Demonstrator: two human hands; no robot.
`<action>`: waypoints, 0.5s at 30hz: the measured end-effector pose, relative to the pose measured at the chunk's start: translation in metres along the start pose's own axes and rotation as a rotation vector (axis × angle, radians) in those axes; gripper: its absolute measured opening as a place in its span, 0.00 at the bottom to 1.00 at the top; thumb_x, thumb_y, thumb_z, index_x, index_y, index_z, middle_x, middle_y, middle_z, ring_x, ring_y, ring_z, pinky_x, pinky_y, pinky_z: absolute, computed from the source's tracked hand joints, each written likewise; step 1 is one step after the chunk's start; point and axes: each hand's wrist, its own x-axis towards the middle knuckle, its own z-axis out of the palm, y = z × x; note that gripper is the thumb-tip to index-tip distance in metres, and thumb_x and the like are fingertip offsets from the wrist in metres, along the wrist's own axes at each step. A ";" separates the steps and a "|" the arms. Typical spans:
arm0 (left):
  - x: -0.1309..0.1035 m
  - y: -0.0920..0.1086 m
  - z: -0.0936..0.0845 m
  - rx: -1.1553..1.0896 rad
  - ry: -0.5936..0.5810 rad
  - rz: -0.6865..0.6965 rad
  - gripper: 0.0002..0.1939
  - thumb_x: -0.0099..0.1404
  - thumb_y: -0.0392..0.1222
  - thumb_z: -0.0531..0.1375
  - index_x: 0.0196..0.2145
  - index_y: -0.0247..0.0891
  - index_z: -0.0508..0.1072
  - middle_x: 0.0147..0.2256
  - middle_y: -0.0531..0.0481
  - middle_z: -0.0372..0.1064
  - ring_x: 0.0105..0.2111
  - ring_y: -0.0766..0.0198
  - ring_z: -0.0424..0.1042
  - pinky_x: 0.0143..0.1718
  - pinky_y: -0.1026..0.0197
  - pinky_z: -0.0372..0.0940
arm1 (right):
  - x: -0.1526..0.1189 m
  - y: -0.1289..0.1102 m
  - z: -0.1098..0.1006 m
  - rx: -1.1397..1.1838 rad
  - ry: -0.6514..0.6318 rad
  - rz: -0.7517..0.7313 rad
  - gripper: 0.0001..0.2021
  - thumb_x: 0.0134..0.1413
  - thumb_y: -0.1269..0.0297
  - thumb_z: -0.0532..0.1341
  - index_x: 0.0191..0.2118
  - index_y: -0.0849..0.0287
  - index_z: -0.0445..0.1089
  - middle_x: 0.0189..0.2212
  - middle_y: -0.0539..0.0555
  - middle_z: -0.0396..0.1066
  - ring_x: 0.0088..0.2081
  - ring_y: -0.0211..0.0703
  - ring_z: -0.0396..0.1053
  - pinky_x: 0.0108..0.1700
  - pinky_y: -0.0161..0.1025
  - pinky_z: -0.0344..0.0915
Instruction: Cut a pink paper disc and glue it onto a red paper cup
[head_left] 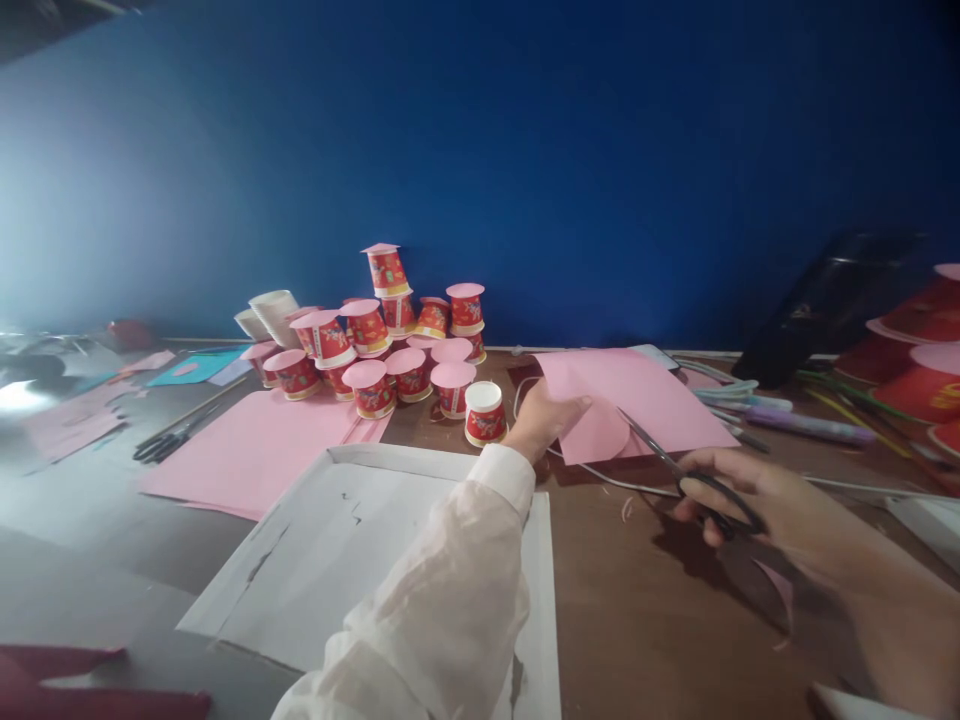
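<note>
My left hand [546, 412] grips the left side of a pink paper sheet [652, 395], thumb on top. The sheet is held up off the table and has a rounded cut piece hanging at its lower edge. In my right hand [739, 490] is a pair of scissors [667, 460] with dark handles, fingers through the loops. Its blades point up and left, against the sheet's cut edge. Just left of my left hand stands a red paper cup [485, 414] with a white top.
Several red cups topped with pink paper [369, 388] are stacked at the back. Pink sheets [255, 450] and a white cardboard tray [322, 545] lie left. A white cable [622, 482] and a purple marker [810, 425] lie right, near a black bottle [814, 305]. A second pair of scissors [169, 438] rests far left.
</note>
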 end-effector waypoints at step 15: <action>0.000 -0.010 -0.001 -0.134 -0.032 -0.024 0.18 0.53 0.40 0.74 0.41 0.32 0.79 0.43 0.38 0.78 0.42 0.51 0.76 0.51 0.47 0.68 | -0.006 -0.009 0.006 0.000 -0.002 -0.063 0.49 0.50 0.39 0.70 0.73 0.53 0.57 0.26 0.54 0.79 0.23 0.43 0.72 0.28 0.40 0.66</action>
